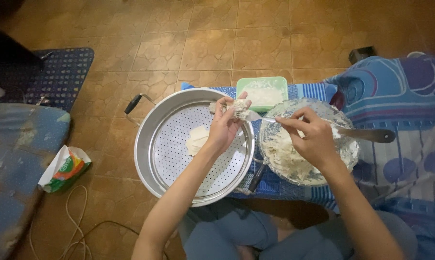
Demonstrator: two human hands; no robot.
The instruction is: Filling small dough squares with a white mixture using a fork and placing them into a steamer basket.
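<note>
My left hand (pixel 223 126) holds a small dumpling wrapper with filling (pixel 238 109) above the rim of a round perforated metal steamer tray (pixel 152 144). My right hand (pixel 310 137) grips a spoon (pixel 266 118) whose tip touches the filling in the wrapper. Right under my right hand sits a glass bowl (pixel 348 147) smeared with pale filling. Another utensil handle (pixel 369 135) rests across the bowl, pointing right. A few flat pale wrappers (pixel 197 139) lie on the steamer tray.
A green square container (pixel 263 91) with white contents stands behind the bowl on a blue striped cloth (pixel 309 90). A crumpled packet (pixel 63 168) and a cord (pixel 77 216) lie on the tiled floor at left. Patterned blue fabric (pixel 400 96) covers the right side.
</note>
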